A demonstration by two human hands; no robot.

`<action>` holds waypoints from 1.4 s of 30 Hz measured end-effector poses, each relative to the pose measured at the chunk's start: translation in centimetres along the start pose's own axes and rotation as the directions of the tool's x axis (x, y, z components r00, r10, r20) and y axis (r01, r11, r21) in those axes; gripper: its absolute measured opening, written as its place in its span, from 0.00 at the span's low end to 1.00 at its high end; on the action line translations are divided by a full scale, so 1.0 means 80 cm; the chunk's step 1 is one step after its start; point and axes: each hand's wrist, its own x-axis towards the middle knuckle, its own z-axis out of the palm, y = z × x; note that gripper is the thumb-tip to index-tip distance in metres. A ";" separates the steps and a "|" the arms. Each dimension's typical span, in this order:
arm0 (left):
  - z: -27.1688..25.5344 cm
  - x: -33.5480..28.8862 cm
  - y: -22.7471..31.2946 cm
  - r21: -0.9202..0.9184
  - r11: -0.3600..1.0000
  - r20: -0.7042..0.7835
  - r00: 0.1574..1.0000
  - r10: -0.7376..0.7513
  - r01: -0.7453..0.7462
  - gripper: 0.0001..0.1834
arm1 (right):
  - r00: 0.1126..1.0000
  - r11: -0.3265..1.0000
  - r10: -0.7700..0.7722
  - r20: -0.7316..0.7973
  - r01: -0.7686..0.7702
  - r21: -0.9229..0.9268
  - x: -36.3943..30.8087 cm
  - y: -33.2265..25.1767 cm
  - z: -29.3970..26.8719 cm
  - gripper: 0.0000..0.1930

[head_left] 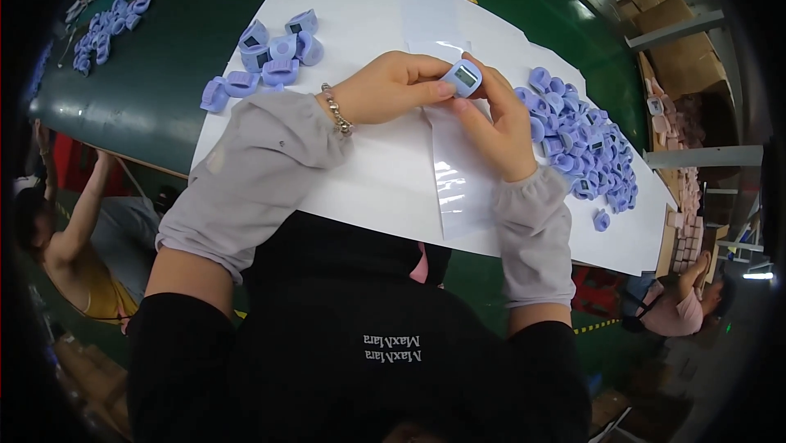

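Between both hands, above the white sheet (377, 173), I hold a small light-blue plastic device (466, 79) with a dark display window facing up. My left hand (395, 87) pinches its left side with thumb and fingers. My right hand (501, 124) grips its right side, thumb below and fingers behind. To the left lies a small group of similar blue devices (282, 48), some showing dark windows. A larger heap of such blue pieces (577, 136) spreads to the right of my right hand, with one piece (602, 219) apart at its near edge.
A clear plastic strip (458, 173) runs down the sheet under my hands. More blue pieces (106, 29) lie on the dark green table (106, 99) at far left. A person (74, 238) is at the left and another (675, 308) at the right, near stacked cartons (684, 42).
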 end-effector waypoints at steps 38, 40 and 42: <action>0.011 0.007 -0.002 0.045 0.999 -0.024 1.000 -0.003 0.004 0.16 | 0.992 0.993 0.104 -0.076 -0.100 0.057 -0.005 0.004 -0.005 0.22; 0.012 0.005 0.003 0.013 1.000 -0.082 0.997 -0.010 0.012 0.17 | 0.996 0.998 0.064 -0.054 -0.063 0.020 -0.001 -0.006 -0.003 0.22; 0.017 0.005 0.005 -0.020 1.000 -0.086 0.996 -0.012 0.010 0.17 | 0.994 0.996 0.084 -0.076 -0.082 0.024 0.000 -0.008 -0.004 0.22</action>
